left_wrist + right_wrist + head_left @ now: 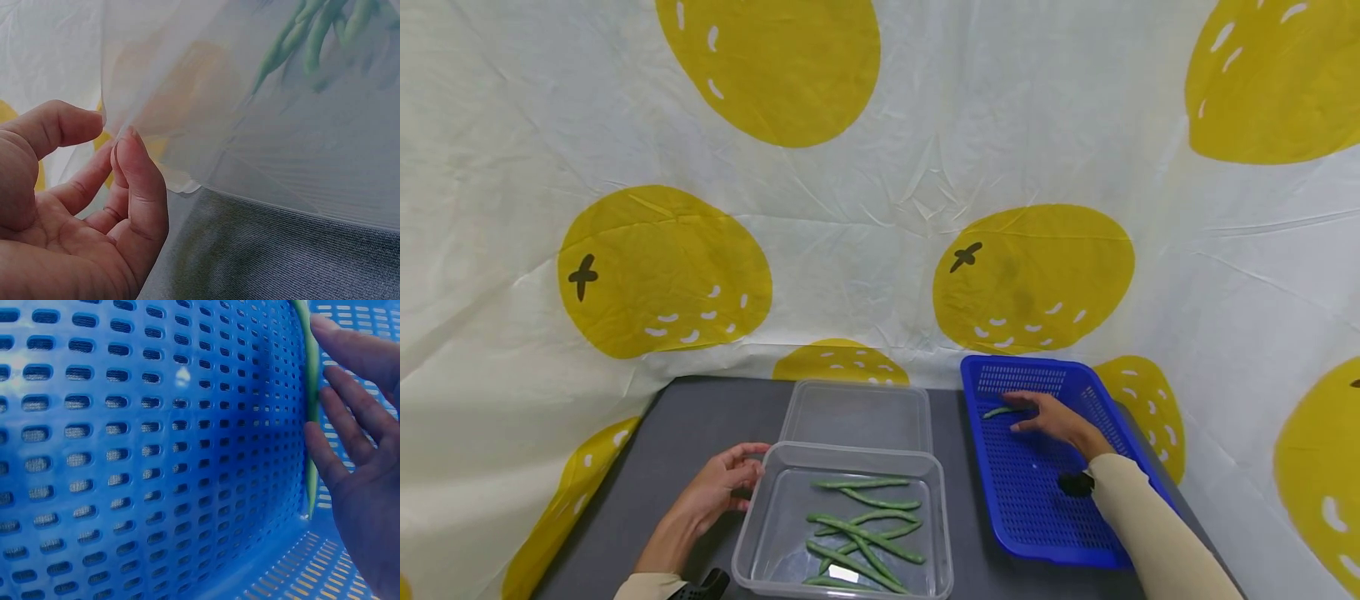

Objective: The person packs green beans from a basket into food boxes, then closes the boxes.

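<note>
A clear plastic container with several green beans lying crossed on its bottom stands at the front. My left hand is at its far left corner; in the left wrist view, bent fingers and thumb pinch the container's edge. Inside the blue basket, my right hand reaches over a single green bean near the far left. Up close, its spread fingertips are right at that bean, which lies along the basket's wall, and they are not curled round it.
A clear plastic lid lies flat on the grey table behind the container. A white curtain printed with yellow fruit hangs close behind the table and down its sides. The basket stands right of the container, a narrow strip of table between them.
</note>
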